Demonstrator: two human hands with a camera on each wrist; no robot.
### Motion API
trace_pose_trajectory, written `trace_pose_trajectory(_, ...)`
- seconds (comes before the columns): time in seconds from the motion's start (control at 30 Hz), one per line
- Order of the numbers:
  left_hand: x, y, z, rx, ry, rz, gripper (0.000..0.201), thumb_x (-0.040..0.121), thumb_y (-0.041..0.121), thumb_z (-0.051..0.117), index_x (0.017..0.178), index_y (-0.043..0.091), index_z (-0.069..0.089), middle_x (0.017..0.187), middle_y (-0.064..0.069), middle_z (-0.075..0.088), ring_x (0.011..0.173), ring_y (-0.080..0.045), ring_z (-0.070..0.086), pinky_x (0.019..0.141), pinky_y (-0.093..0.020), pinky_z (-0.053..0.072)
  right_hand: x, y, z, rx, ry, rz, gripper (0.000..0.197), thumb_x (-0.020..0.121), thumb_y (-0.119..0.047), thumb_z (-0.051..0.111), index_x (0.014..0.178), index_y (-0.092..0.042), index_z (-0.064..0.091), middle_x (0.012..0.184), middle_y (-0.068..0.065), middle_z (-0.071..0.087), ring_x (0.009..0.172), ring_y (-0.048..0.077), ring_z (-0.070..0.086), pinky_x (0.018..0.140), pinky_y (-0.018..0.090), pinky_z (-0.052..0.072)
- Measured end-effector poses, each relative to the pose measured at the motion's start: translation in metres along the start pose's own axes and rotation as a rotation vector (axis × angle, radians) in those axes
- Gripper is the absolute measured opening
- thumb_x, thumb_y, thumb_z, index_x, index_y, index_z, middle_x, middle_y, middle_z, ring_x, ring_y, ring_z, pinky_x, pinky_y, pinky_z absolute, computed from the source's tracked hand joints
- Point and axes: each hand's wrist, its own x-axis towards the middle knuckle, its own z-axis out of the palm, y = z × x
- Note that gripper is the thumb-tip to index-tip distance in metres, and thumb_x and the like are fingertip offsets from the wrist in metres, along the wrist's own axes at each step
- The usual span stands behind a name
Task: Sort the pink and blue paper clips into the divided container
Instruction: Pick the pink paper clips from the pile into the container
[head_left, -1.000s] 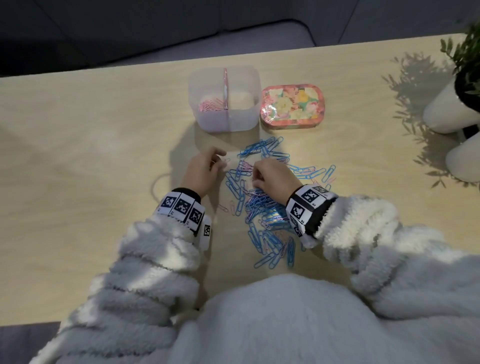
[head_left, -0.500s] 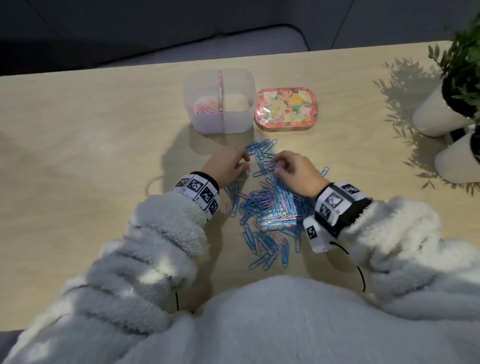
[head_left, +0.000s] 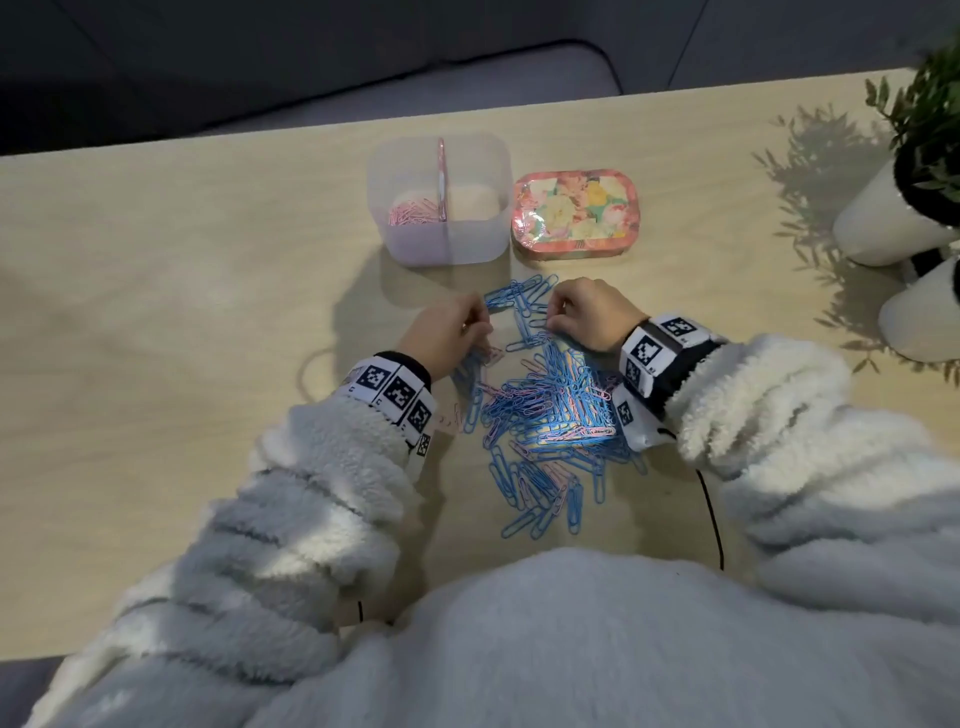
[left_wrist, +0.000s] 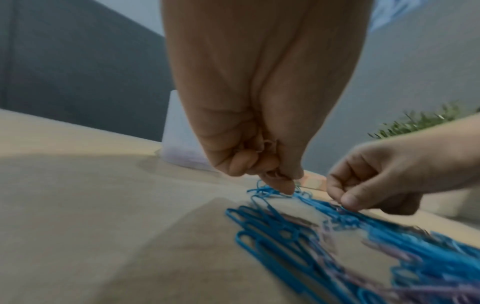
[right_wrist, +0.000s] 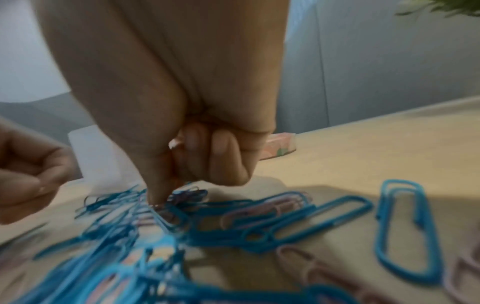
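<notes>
A person in a fluffy white jacket sits at a pale wooden table (head_left: 156, 291), both hands down at the far end of a loose pile of clips (head_left: 545, 415). The pile is mostly blue with some pink mixed in, and it lies on the table right in front of the person, between the two sleeves.

The left hand (head_left: 447, 332) has its fingers curled in tight, the fingertips (left_wrist: 281, 186) meeting at the far left edge of the pile. In the left wrist view a few pink clips appear tucked inside the curled fingers (blur makes the count unreadable).

The right hand (head_left: 592, 314) is also curled, thumb and forefinger pressed together on the clips at the far right edge of the pile. In the right wrist view the thumb tip (right_wrist: 155, 198) comes down onto a tangle of blue and pink clips; exactly which clip it pinches cannot be told.

Just beyond the hands stands the container (head_left: 441, 249), a translucent tub split by a pink divider (head_left: 441, 176). Its left half holds a small heap of pink clips (head_left: 413, 213); no clips show in the right half.

Touching or just beside the container's right side is a floral tin (head_left: 574, 210). At the far right edge stand two white plant pots (head_left: 883, 223).
</notes>
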Motion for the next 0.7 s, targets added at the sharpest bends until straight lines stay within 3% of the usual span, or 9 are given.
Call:
trace_pose_trajectory(0.1, -0.003, -0.005, -0.007, -0.211, 0.029, -0.086, 0.015, 0.094, 0.012, 0.046, 0.101, 0.007, 0.058, 0.088, -0.003, 0.061, 0.080, -0.013, 0.063, 0.072, -0.022, 0.046, -0.002, 0.004, -0.008, 0.282, -0.071, 0.063, 0.020, 0.086, -0.011, 0.057, 0.067, -0.007, 0.055, 0.059, 0.004, 0.052, 0.053, 0.015, 0.048, 0.055, 0.025, 0.037)
trace_pose_trajectory(0.17, -0.003, -0.006, -0.010, -0.306, 0.026, -0.162, 0.022, 0.096, 0.012, 0.039, 0.104, 0.008, 0.059, 0.081, 0.002, 0.058, 0.070, 0.001, 0.061, 0.063, -0.010, 0.043, -0.009, 0.005, -0.015, 0.579, -0.049, 0.107, 0.016, 0.089, -0.004, 0.048, 0.076, 0.002, 0.055, 0.054, 0.007, 0.043, 0.035, 0.008, 0.035, 0.039, 0.016, 0.026)
trace_pose_trajectory(0.23, -0.002, -0.006, -0.010, -0.327, 0.036, -0.198, 0.024, 0.095, 0.014, 0.039, 0.099, 0.008, 0.061, 0.075, 0.002, 0.054, 0.067, -0.004, 0.055, 0.068, -0.019, 0.043, -0.016, 0.007, -0.020, 0.789, 0.030, 0.192, 0.016, 0.088, 0.002, 0.044, 0.074, 0.001, 0.053, 0.051, 0.011, 0.048, 0.028, 0.005, 0.035, 0.034, 0.010, 0.021)
trace_pose_trajectory(0.27, -0.002, -0.007, -0.010, -0.291, 0.038, -0.187, 0.023, 0.094, 0.018, 0.041, 0.096, 0.008, 0.062, 0.076, -0.001, 0.054, 0.071, -0.012, 0.053, 0.072, -0.028, 0.042, -0.019, 0.008, -0.021, 0.886, 0.070, 0.216, 0.018, 0.088, 0.005, 0.043, 0.072, -0.001, 0.051, 0.050, 0.010, 0.054, 0.028, 0.004, 0.039, 0.033, 0.010, 0.024)
trace_pose_trajectory(0.33, -0.003, -0.004, -0.008, -0.171, 0.028, -0.125, 0.025, 0.095, 0.023, 0.043, 0.094, 0.008, 0.063, 0.078, -0.005, 0.055, 0.074, -0.019, 0.049, 0.071, -0.033, 0.039, -0.021, 0.012, -0.021, 1.043, 0.137, 0.248, 0.016, 0.088, 0.009, 0.042, 0.081, 0.000, 0.053, 0.051, 0.008, 0.060, 0.031, 0.004, 0.048, 0.032, 0.011, 0.029)
trace_pose_trajectory(0.43, -0.003, 0.001, -0.003, -0.056, 0.050, -0.050, 0.028, 0.097, 0.022, 0.040, 0.095, 0.006, 0.063, 0.077, -0.002, 0.054, 0.076, -0.019, 0.049, 0.071, -0.033, 0.038, -0.022, 0.023, -0.015, 0.958, 0.160, 0.291, 0.021, 0.086, 0.008, 0.042, 0.095, 0.002, 0.060, 0.064, 0.016, 0.058, 0.037, 0.009, 0.049, 0.035, 0.014, 0.031)
trace_pose_trajectory(0.57, -0.001, 0.002, 0.000, -0.043, 0.108, -0.065, 0.028, 0.097, 0.021, 0.038, 0.094, 0.007, 0.063, 0.081, -0.007, 0.058, 0.081, -0.024, 0.053, 0.075, -0.036, 0.040, -0.025, 0.027, -0.008, 0.665, 0.137, 0.268, 0.011, 0.076, -0.002, 0.057, 0.069, -0.003, 0.064, 0.073, 0.020, 0.064, 0.051, 0.015, 0.052, 0.054, 0.025, 0.043)
trace_pose_trajectory(0.7, -0.001, 0.000, 0.002, -0.045, 0.064, -0.074, 0.021, 0.095, 0.023, 0.043, 0.096, 0.008, 0.059, 0.064, 0.002, 0.048, 0.065, -0.019, 0.046, 0.060, -0.031, 0.034, -0.021, 0.016, -0.007, 0.824, 0.201, 0.294, 0.028, 0.084, -0.011, 0.058, 0.059, -0.014, 0.046, 0.053, 0.009, 0.044, 0.030, 0.007, 0.036, 0.045, 0.023, 0.030)
